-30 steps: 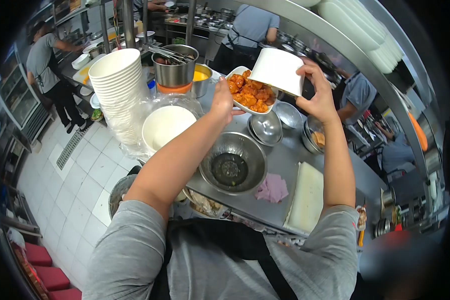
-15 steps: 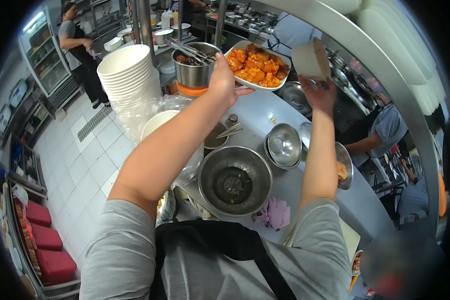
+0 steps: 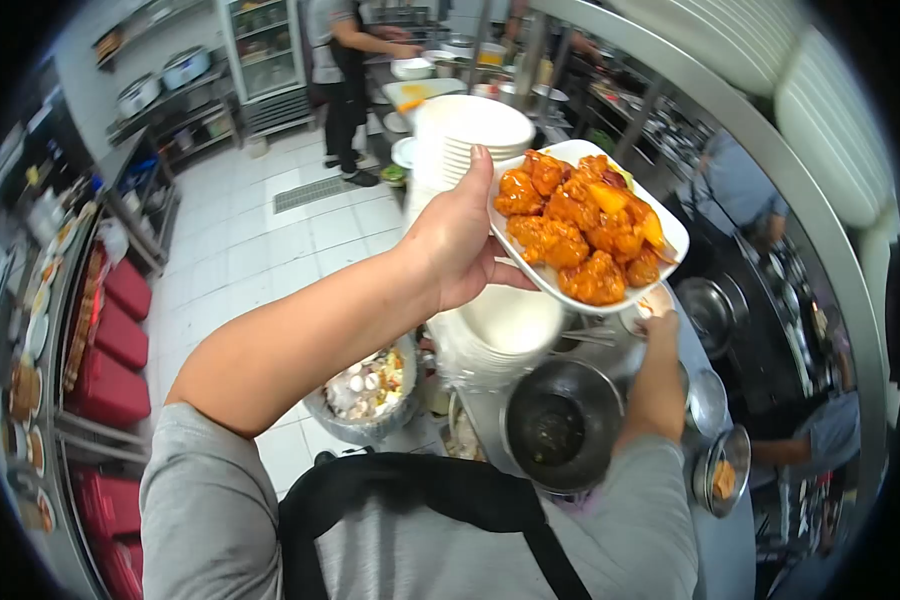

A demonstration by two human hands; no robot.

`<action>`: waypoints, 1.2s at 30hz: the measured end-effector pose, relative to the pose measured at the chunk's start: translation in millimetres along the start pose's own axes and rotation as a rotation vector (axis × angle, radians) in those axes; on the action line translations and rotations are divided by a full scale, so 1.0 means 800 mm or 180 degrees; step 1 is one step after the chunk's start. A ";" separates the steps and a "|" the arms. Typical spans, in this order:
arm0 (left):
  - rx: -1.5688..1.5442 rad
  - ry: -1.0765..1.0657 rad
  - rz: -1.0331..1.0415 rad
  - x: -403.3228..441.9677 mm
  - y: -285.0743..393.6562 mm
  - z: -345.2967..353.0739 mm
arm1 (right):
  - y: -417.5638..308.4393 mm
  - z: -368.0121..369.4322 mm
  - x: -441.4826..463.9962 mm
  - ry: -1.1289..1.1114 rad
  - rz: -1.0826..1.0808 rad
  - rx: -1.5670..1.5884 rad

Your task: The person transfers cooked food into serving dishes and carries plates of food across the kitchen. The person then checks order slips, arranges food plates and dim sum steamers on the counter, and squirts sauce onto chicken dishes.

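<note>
So the left hand (image 3: pixel 458 240) has the shallow white round-cornered dish (image 3: pixel 674 230) up in the air, over the near end of the grey metal bench (image 3: pixel 727 550). Thumb's up along the left edge, fingers curled under the base, so it's a partly closed hold on one side only. The right hand (image 3: pixel 658 325) is lower down, just past the dish, with its fingers at a pale round container (image 3: pixel 652 302) that has orange smears inside. Half of that is covered, so I can't tell how tightly it's gripped or how far open the hand is.

Handling-wise, I'd guess the dish is stiff and moderately heavy with that load, and maybe breakable if it's ceramic (can't tell from here). That sauce would probably make any smeared rim slippery. I'd go for the clean outer edge with a palm or spread fingers underneath, and keep it level because the pile looks like it could slide.

Looks-wise: the dish is smooth and plain white, heaped with glossy orange sauce-coated chunks (image 3: pixel 555 240), lumpy and uneven, plus a couple of smooth yellow wedges (image 3: pixel 608 198) towards the far right. A bit of bare white shows around the edges.
</note>
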State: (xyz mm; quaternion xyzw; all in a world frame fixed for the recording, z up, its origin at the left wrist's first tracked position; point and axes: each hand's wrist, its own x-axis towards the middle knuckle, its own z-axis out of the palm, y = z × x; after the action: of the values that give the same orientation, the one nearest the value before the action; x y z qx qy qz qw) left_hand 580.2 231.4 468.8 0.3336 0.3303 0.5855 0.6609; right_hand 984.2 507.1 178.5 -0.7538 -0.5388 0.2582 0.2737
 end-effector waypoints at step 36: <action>-0.0724 0.5260 0.2654 -0.641 0.267 -0.942 | -0.776 0.969 -0.632 -0.2518 -0.2769 0.0061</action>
State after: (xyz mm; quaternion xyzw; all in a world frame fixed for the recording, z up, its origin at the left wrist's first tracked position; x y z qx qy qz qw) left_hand -210.8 -218.1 247.5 -0.1641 0.4900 0.8559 -0.0188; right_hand -107.2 296.5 99.2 -0.3073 -0.8574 0.3886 0.1394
